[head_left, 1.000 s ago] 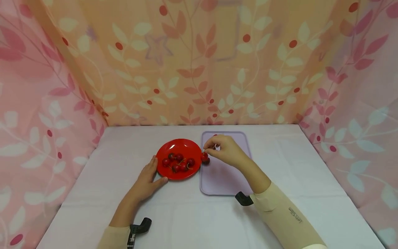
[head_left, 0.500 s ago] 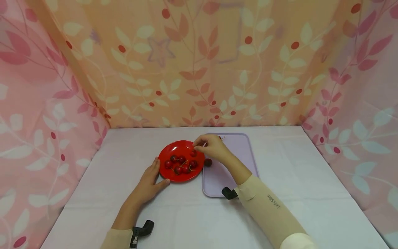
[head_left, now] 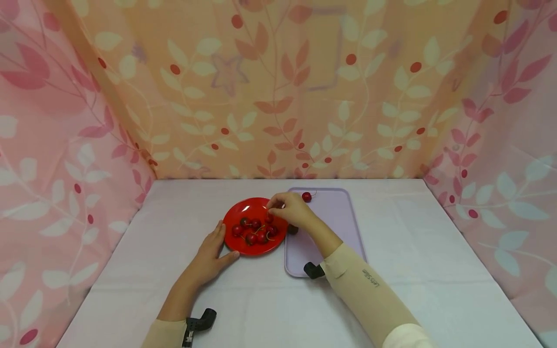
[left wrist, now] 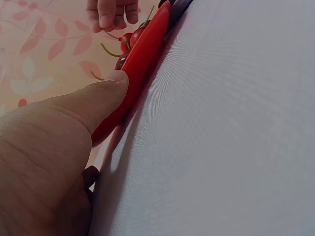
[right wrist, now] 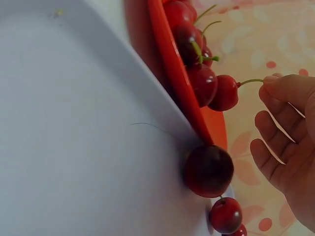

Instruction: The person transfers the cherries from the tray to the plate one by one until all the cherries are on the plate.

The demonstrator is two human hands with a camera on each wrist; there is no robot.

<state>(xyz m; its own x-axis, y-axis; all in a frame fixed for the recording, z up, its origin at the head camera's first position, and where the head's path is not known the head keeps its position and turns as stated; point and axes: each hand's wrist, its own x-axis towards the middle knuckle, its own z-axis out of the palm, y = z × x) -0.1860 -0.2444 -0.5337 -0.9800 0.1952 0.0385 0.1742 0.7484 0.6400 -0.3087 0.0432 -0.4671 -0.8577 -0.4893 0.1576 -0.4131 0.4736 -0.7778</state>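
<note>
My right hand (head_left: 290, 209) is over the right part of the red plate (head_left: 237, 245), pinching the green stem of a cherry (right wrist: 225, 93) between thumb and forefinger. That cherry hangs against the other cherries on the plate, its stem held out straight in the right wrist view. Several red cherries (head_left: 251, 239) lie heaped on the plate, some with curled stems. My left hand (head_left: 210, 255) rests at the plate's left rim, fingers straight along the edge; its thumb (left wrist: 106, 93) touches the near rim. Its other fingers are mostly hidden in the left wrist view.
A pale purple tray (head_left: 335, 212) lies right of the plate, which meets its left edge. On it are a dark cherry (right wrist: 208, 171) near the plate and a red cherry (head_left: 306, 196) near the far edge. Floral cloth (head_left: 278, 96) surrounds the white table (head_left: 261, 304).
My right hand has carried the cherry by its stem from the tray's left edge leftward over the plate and lowered it there. My left hand has stayed at the rim.
</note>
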